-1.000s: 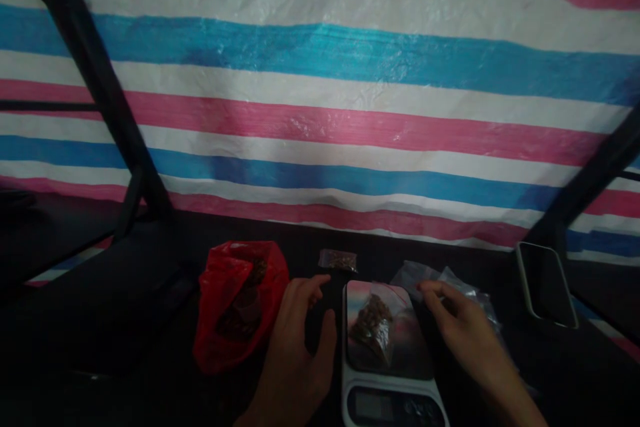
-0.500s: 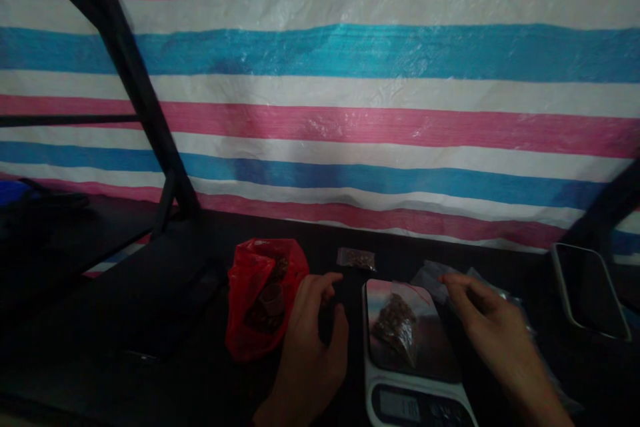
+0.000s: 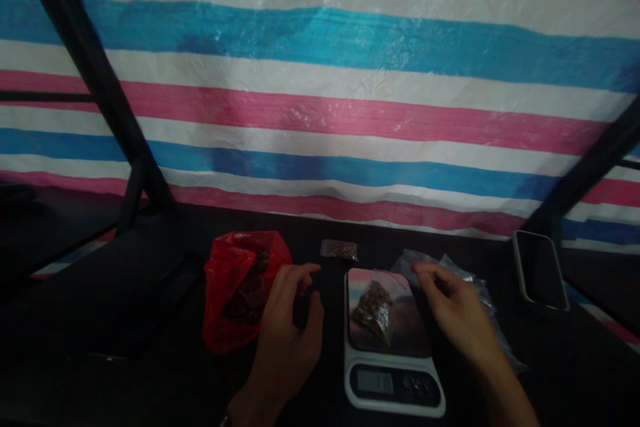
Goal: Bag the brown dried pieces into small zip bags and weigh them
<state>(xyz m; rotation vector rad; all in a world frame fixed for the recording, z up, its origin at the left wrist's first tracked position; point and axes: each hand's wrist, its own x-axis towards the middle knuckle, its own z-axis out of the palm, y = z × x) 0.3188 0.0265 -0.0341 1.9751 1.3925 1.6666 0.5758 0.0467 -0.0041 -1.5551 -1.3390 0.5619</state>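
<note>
A small clear zip bag (image 3: 373, 310) with brown bits in it lies on the metal plate of a white kitchen scale (image 3: 353, 357). To the scale's left hovers my left hand (image 3: 293, 330), thumb and fingers apart, holding nothing. It partly covers the right side of a red plastic bag (image 3: 215, 293), where a small clear cup (image 3: 253, 291) sits among dark brown contents. My right hand (image 3: 455, 307) is just right of the scale, in front of some clear plastic bags (image 3: 420, 257). Its thumb and fingertips are closed together; anything between them is too dim to make out.
Behind the scale, another small filled zip bag (image 3: 340, 250) lies flat on the black table (image 3: 185, 227). A phone (image 3: 540, 270) is at the right, near a black slanted post (image 3: 585, 167). A striped plastic sheet (image 3: 325, 100) hangs behind the table.
The camera view has shifted, so everything on the table appears farther left and slightly higher, and the whole scale shows. Both hands keep nearly the same pose and place beside the scale.
</note>
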